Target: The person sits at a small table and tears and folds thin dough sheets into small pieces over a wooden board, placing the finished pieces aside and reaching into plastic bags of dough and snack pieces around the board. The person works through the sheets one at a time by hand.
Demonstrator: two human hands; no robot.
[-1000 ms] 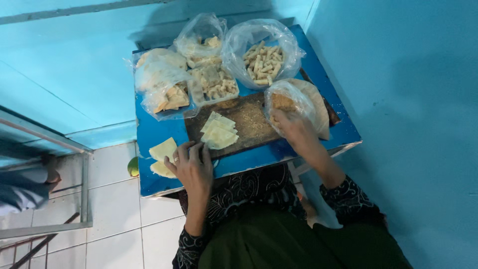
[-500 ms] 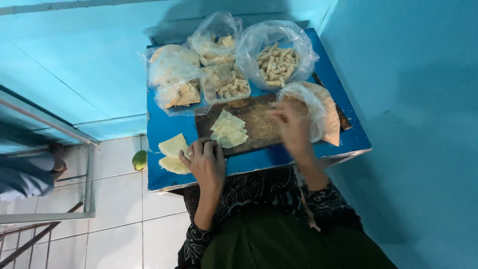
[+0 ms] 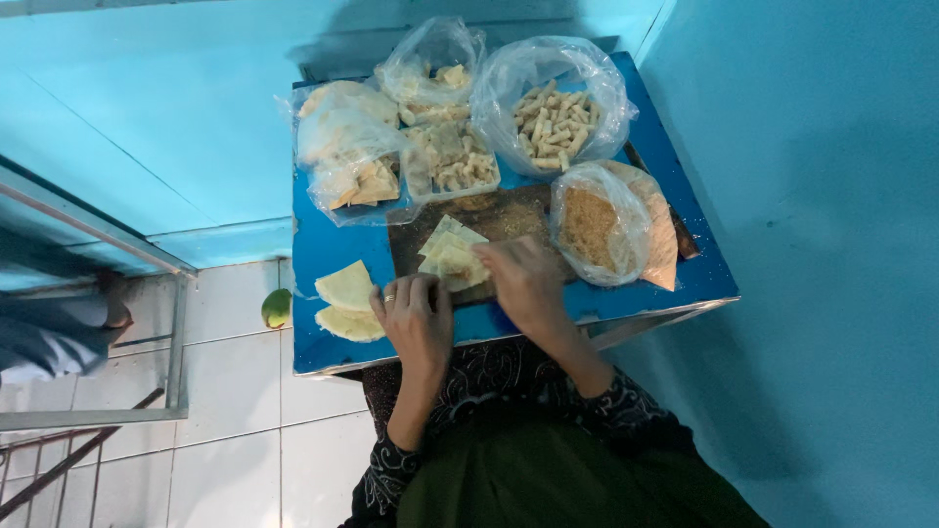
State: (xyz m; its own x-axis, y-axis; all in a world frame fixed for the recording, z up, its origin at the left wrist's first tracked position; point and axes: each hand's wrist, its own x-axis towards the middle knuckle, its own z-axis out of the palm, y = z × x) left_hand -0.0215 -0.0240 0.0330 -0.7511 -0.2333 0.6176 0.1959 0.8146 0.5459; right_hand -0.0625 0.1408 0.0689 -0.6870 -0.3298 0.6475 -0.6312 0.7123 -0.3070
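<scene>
A small stack of pale yellow wrapper sheets [image 3: 452, 254] lies on a dark tray [image 3: 509, 213] on a blue table [image 3: 323, 246]. My left hand [image 3: 415, 318] rests flat at the tray's near edge, a ring on one finger, fingertips by the stack. My right hand [image 3: 528, 286] lies on the tray just right of the stack, fingers bent and touching the sheets. Whether it holds anything I cannot make out. Two folded pale wrappers [image 3: 346, 303] sit on the table left of my left hand.
At the back stand plastic bags: fried rolls [image 3: 554, 122], a tub of filled pieces [image 3: 450, 161], triangular pastries [image 3: 348, 147]. A bag of brown crumbs [image 3: 599, 227] sits right of the tray. A green fruit [image 3: 277, 308] lies on the tiled floor. Blue walls close in behind and right.
My right hand has come left from the crumb bag down onto the tray beside the wrapper stack. My left hand stayed at the tray's near edge.
</scene>
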